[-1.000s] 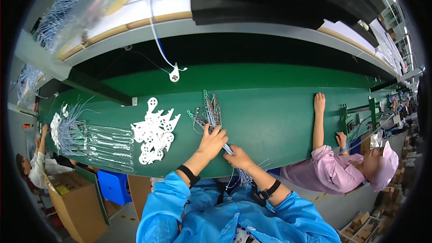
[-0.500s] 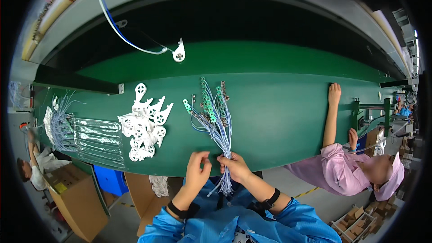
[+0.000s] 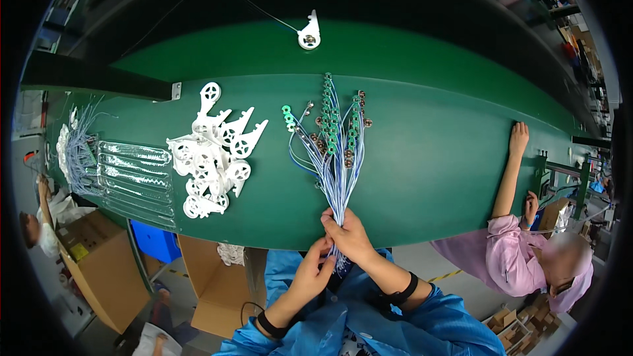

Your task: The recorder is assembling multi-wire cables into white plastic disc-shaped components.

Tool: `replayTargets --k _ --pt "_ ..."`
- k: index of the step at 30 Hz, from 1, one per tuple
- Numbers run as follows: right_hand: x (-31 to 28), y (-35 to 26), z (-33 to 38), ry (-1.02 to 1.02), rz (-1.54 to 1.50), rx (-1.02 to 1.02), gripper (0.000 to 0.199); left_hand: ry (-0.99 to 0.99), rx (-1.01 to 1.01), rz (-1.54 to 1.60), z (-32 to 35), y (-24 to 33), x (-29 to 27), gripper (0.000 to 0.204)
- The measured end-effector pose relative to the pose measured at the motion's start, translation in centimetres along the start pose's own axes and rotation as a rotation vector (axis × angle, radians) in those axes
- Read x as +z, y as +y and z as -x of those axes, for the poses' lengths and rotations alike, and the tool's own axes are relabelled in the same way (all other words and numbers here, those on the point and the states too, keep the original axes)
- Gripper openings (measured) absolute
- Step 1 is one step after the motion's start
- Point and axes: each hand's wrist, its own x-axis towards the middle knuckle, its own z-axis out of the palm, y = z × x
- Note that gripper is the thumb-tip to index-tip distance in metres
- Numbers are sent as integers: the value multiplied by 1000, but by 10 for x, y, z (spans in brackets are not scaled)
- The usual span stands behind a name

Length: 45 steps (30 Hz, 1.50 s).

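Observation:
My right hand [image 3: 349,236] is wrapped round a bundle of thin white and blue wires [image 3: 339,188] at the table's near edge. Small green round parts [image 3: 328,115] and brown metallic discs [image 3: 348,157] sit at the wires' far ends, fanned out over the table. Below the right hand, my left hand [image 3: 312,271] has its fingers closed at the loose near ends of the same wires. Those fingers partly hide the wire tips.
On the green table [image 3: 422,158] lies a heap of white plastic brackets [image 3: 211,165], beside clear plastic trays [image 3: 135,175] and another wire bundle [image 3: 82,158]. A white bracket [image 3: 309,36] hangs beyond. A co-worker in pink [image 3: 514,250] sits right; cardboard boxes [image 3: 102,273] stand left.
My left hand, apart from the bundle before, has come to the wires' near ends below my right hand. The right hand keeps its hold. The whole view has shifted.

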Motion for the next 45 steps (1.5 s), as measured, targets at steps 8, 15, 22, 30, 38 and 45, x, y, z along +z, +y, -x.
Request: replayTargets --k 8,15,22,30,38,45 --pt "-19 -4 0 -32 24 73 11 -8 -333 424 27 -48 -58 22" --pt "-21 -11 -3 -71 53 119 9 27 164 -411 -45 -225 -46 38" --pt "-24 -10 -3 -98 37 145 10 -142 11 -1007 -153 -224 -24 40" --pt "-27 -12 -8 -136 65 195 10 -202 7 -1040 -179 -214 -38 41" --pt "-28 -11 0 -145 137 108 8 -247 78 -1004 -161 -204 -45 42" --pt "-38 3 0 -181 -2 75 8 -305 199 -1024 -156 -206 -45 44"
